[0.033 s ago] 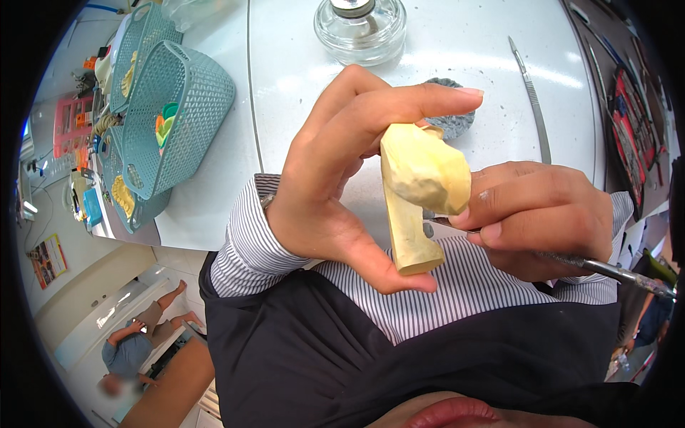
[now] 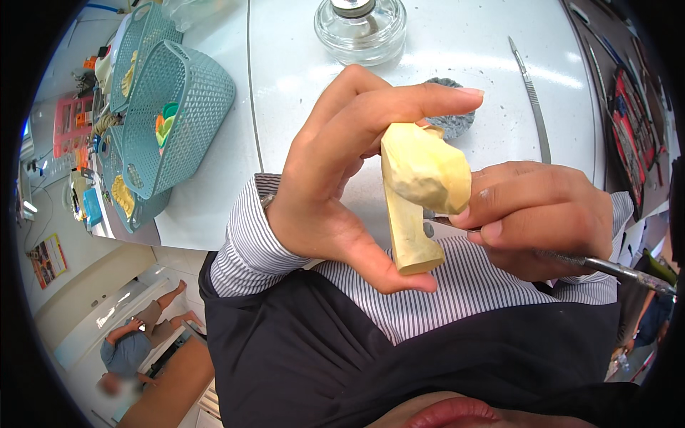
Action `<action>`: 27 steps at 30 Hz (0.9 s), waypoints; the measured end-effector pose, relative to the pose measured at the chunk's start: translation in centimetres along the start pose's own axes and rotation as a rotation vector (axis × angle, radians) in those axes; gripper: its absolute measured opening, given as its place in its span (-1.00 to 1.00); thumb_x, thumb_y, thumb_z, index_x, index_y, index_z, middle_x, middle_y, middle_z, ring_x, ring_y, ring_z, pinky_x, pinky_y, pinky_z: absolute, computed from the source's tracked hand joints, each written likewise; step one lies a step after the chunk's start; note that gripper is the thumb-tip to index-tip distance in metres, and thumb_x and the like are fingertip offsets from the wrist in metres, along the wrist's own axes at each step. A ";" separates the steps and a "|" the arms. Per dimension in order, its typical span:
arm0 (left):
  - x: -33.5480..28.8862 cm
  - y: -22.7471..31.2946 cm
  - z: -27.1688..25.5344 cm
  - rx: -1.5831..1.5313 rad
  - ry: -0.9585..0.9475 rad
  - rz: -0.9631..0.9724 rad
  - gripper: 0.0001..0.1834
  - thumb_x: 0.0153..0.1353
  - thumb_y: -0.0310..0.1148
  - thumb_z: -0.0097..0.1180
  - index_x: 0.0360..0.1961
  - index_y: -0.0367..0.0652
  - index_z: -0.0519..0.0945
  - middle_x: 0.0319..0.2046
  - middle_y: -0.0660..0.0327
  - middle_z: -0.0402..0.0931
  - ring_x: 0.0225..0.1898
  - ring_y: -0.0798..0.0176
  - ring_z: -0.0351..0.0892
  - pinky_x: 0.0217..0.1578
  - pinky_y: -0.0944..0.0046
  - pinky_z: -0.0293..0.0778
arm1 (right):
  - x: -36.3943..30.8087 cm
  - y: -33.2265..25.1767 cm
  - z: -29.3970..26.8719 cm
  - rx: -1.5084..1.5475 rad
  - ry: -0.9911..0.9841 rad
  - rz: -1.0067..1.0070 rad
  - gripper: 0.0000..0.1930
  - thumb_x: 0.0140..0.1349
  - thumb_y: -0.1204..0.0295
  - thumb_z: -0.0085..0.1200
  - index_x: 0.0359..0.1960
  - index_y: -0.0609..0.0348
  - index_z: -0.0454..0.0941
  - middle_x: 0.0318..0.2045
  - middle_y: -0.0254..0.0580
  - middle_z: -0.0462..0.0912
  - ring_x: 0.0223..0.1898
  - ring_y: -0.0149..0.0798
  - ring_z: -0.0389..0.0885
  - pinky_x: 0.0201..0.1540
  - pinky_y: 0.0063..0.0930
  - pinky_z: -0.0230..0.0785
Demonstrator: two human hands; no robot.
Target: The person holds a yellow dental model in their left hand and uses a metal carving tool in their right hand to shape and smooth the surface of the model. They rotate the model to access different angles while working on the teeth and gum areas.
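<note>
My left hand (image 2: pixel 314 178) grips a pale yellow plaster dental cast (image 2: pixel 427 171) above the table edge, thumb at its lower end and fingers behind its upper part. My right hand (image 2: pixel 546 214) is closed around a slim metal hand tool with a knurled handle (image 2: pixel 628 272), whose shaft sticks out to the right. Its working tip is hidden behind the cast. The right fingertips are right beside the cast's side. Small dark grey bits (image 2: pixel 428 229) show at the cast's right side. Beyond the left fingers lies a round grey lump (image 2: pixel 454 108), partly covered.
A glass spirit burner (image 2: pixel 362 34) stands at the far middle of the white table. A scalpel (image 2: pixel 532 100) lies at the right, near a red-and-black tool case (image 2: pixel 631 118). Blue-green plastic baskets (image 2: pixel 203 107) stand left; some hold yellow casts. Another person (image 2: pixel 132 346) is at lower left.
</note>
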State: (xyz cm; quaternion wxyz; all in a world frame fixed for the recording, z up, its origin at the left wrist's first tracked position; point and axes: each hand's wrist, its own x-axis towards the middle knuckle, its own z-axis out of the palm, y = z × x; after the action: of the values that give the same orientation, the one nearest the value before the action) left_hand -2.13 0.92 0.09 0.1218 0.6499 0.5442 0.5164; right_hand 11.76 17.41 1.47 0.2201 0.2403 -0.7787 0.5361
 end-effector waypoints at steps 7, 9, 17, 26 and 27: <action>0.2 0.4 -0.3 0.048 -0.015 -0.023 0.25 -0.63 0.19 0.49 0.07 -0.45 0.28 -0.24 0.18 0.29 -0.28 0.42 0.27 -0.34 0.51 0.26 | 0.2 0.0 -0.1 0.012 0.000 -0.023 -0.76 -0.07 0.73 0.16 -0.37 0.30 0.38 -0.42 0.00 0.55 -0.45 -0.18 0.63 -0.37 -0.39 0.56; 0.2 0.3 -0.3 0.043 -0.012 -0.017 0.25 -0.64 0.19 0.49 0.07 -0.43 0.28 -0.25 0.19 0.28 -0.29 0.41 0.27 -0.35 0.51 0.27 | 0.2 0.1 -0.1 0.007 0.008 -0.025 -0.75 -0.07 0.73 0.16 -0.37 0.29 0.38 -0.43 0.00 0.55 -0.45 -0.18 0.63 -0.37 -0.39 0.56; 0.0 0.1 0.1 -0.008 -0.007 -0.029 0.28 -0.67 0.25 0.47 0.07 -0.42 0.27 -0.26 0.20 0.29 -0.31 0.40 0.29 -0.37 0.49 0.29 | 0.2 0.2 0.2 0.046 0.041 -0.029 -0.74 -0.07 0.74 0.16 -0.35 0.30 0.39 -0.42 0.01 0.57 -0.44 -0.18 0.64 -0.33 -0.38 0.56; -0.1 0.0 0.3 -0.034 0.010 -0.020 0.30 -0.67 0.29 0.44 0.06 -0.44 0.27 -0.23 0.16 0.30 -0.27 0.38 0.30 -0.35 0.48 0.31 | 0.2 0.0 0.2 0.056 0.037 0.006 -0.74 -0.08 0.75 0.16 -0.35 0.30 0.39 -0.39 0.02 0.58 -0.37 -0.17 0.65 -0.26 -0.38 0.55; -0.2 -0.1 0.4 -0.044 0.022 -0.020 0.30 -0.67 0.29 0.45 0.06 -0.44 0.27 -0.22 0.16 0.30 -0.27 0.38 0.31 -0.35 0.48 0.31 | 0.3 0.0 0.1 0.051 0.034 0.006 -0.74 -0.08 0.75 0.16 -0.35 0.30 0.39 -0.39 0.02 0.58 -0.37 -0.17 0.65 -0.26 -0.38 0.55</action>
State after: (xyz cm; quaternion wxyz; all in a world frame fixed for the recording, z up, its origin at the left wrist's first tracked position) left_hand -1.80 0.93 -0.26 0.1352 0.6360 0.5406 0.5339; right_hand 11.57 17.23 1.60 0.2255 0.2341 -0.7616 0.5606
